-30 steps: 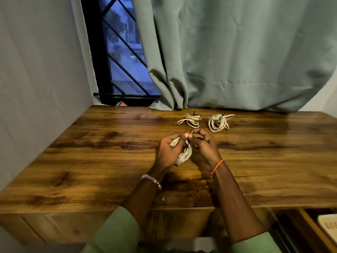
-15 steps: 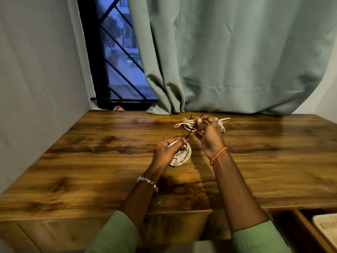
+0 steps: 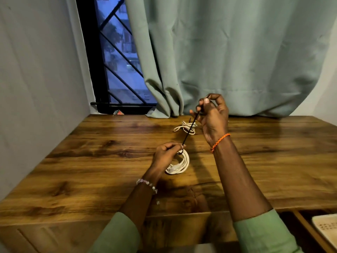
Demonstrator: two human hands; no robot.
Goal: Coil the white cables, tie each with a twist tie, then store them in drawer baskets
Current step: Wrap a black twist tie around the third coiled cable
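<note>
My left hand (image 3: 166,154) grips a coiled white cable (image 3: 180,164) just above the wooden desk (image 3: 91,161), holding it at its top. A black twist tie (image 3: 190,130) runs taut from that coil up to my right hand (image 3: 212,114), which pinches its far end, raised above the desk. Behind the tie, a tied white cable coil (image 3: 186,127) lies near the curtain. My right hand hides whatever lies to the right of that coil.
A green curtain (image 3: 228,52) hangs along the back, with a barred window (image 3: 118,61) to its left and a grey wall on the left side. An open drawer with a white basket (image 3: 326,232) shows at the lower right, below the desk edge.
My right hand has pulled away from the left, up and back, drawing the black twist tie out taut. My left hand has lowered the coil toward the desk.
</note>
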